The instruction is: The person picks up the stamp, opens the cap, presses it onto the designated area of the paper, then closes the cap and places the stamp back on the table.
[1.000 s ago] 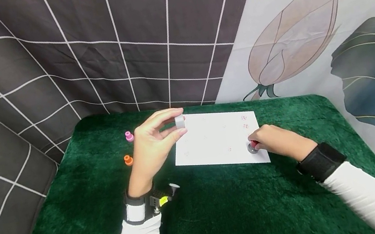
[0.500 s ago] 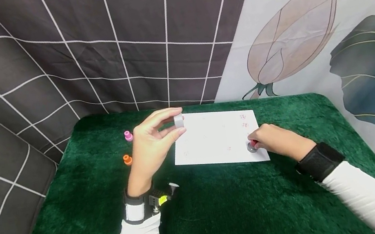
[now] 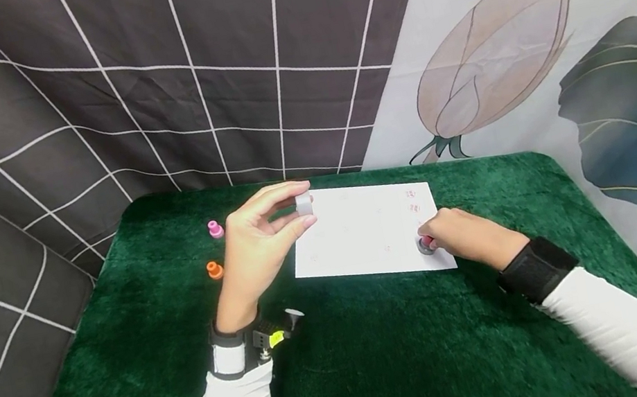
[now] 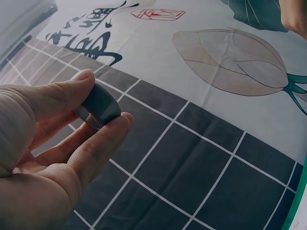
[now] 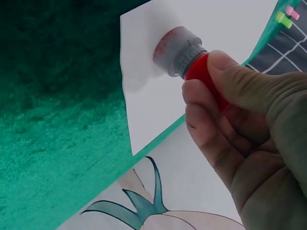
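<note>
A self-inking-type hand stamp [image 5: 178, 50] with a red handle and a grey head is pinched by my right hand [image 3: 460, 234]. Red ink shows on the stamp's face. It stands at the right part of a white paper sheet [image 3: 356, 234]; whether it touches the sheet I cannot tell. Red stamped marks [image 3: 412, 201] run down the sheet's right side above it. Over the sheet's left edge, my left hand [image 3: 259, 240] holds a small grey cap [image 4: 101, 106] between thumb and fingers, raised off the table.
Left of my left hand stand a pink stamp-like piece [image 3: 215, 229] and an orange one [image 3: 214, 270]. In the right wrist view a green piece [image 5: 283, 19] also shows. The dark green velvet cloth [image 3: 369, 351] meets tiled-pattern curtains [image 3: 245, 98] behind.
The head view has tilted down slightly. My hands keep hold of the cap and the stamp, with almost no movement against the sheet.
</note>
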Demonstrator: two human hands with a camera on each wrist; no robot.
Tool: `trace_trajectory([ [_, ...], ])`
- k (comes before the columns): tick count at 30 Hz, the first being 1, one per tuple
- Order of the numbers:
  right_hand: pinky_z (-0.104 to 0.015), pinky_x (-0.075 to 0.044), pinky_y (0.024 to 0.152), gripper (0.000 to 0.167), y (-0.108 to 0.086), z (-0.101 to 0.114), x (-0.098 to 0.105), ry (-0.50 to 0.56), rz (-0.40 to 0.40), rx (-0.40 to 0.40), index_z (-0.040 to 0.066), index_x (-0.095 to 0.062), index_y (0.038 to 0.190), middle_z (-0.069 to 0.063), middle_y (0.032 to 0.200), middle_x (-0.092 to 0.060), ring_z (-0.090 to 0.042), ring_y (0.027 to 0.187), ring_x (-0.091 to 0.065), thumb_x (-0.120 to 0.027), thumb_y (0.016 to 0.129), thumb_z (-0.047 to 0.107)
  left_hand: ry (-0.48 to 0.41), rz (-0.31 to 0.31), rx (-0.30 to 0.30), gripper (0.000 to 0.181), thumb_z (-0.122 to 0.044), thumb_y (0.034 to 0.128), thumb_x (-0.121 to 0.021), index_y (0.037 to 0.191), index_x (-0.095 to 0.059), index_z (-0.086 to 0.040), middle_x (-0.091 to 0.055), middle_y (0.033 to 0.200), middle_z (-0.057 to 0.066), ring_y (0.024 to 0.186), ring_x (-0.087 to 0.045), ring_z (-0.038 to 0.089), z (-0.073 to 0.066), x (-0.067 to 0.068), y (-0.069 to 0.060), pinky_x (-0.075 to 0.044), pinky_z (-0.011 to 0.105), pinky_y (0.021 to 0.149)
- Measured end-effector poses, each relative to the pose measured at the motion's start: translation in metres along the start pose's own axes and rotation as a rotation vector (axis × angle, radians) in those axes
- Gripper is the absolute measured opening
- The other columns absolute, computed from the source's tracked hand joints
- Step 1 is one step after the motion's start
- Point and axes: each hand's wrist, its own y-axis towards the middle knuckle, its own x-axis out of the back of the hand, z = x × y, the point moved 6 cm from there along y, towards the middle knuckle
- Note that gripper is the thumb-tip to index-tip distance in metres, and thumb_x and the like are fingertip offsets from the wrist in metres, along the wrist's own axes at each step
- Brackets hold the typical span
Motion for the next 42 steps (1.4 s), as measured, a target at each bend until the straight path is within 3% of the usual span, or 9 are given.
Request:
trace_trajectory([
  [7,-0.024,-0.045,0.058,0.009,-0.001,0.001,0.0,-0.011,-0.019,0.014,0.005,-0.075,0.096,0.002,0.082,-0.069,-0.008,0.069,-0.053,-0.076,0.089,-0.001,-0.003,-0.002,0.0,0.041,0.013,0.0827,-0.078,0.123,-0.071,0.005,-0.07,0.127,0.015,0.115,-0.07,0.024,0.0,0.001,-0.001,-0.061,0.035,0.094],
  [14,-0.026,-0.054,0.062,0.007,-0.004,-0.001,-0.001,0.008,-0.046,0.042,0.006,-0.075,0.096,0.001,0.086,-0.072,-0.005,0.073,-0.06,-0.076,0.091,0.002,0.0,0.008,-0.004,0.039,0.011,0.0847,-0.077,0.122,-0.072,0.004,-0.071,0.127,0.013,0.115,-0.069,0.023,0.001,0.0,-0.001,-0.06,0.035,0.096],
  [20,-0.032,-0.06,0.07,0.008,-0.011,0.004,0.012,0.019,-0.087,0.066,0.005,-0.074,0.1,-0.003,0.094,-0.075,-0.008,0.079,-0.065,-0.075,0.092,0.003,0.005,0.016,-0.008,0.04,0.011,0.0839,-0.078,0.123,-0.072,0.004,-0.07,0.127,0.014,0.116,-0.069,0.023,0.001,-0.001,0.0,-0.06,0.035,0.095],
  [23,-0.035,-0.063,0.072,0.013,-0.016,0.011,0.026,-0.019,-0.174,0.095,0.003,-0.074,0.103,-0.006,0.096,-0.075,-0.013,0.083,-0.069,-0.077,0.09,0.002,0.003,0.015,-0.007,0.039,0.012,0.0842,-0.078,0.122,-0.072,0.004,-0.07,0.127,0.014,0.115,-0.069,0.024,0.0,-0.001,0.0,-0.06,0.034,0.096],
  [31,-0.04,-0.065,0.071,0.032,-0.035,0.032,0.079,-0.099,-0.516,0.207,-0.002,-0.074,0.106,-0.012,0.096,-0.076,-0.022,0.084,-0.074,-0.086,0.076,-0.004,0.012,0.025,-0.008,0.039,0.011,0.0847,-0.078,0.123,-0.071,0.004,-0.07,0.127,0.014,0.115,-0.069,0.024,0.0,-0.003,-0.001,-0.06,0.035,0.096],
  [39,-0.049,-0.064,0.075,0.049,-0.051,0.058,0.115,-0.02,-0.722,0.216,-0.001,-0.072,0.119,-0.018,0.11,-0.076,-0.03,0.093,-0.075,-0.089,0.073,-0.003,0.049,0.06,-0.022,0.041,0.007,0.0833,-0.081,0.123,-0.072,0.001,-0.071,0.125,0.013,0.11,-0.068,0.023,0.001,-0.012,-0.001,-0.06,0.037,0.095],
  [42,-0.04,-0.064,0.072,0.039,-0.055,0.067,0.12,0.03,-0.811,0.225,0.001,-0.072,0.12,-0.016,0.109,-0.076,-0.026,0.089,-0.074,-0.084,0.084,0.008,0.057,0.074,-0.014,0.041,0.005,0.0836,-0.082,0.123,-0.072,-0.001,-0.071,0.125,0.011,0.11,-0.069,0.023,0.002,-0.017,-0.001,-0.061,0.038,0.095],
])
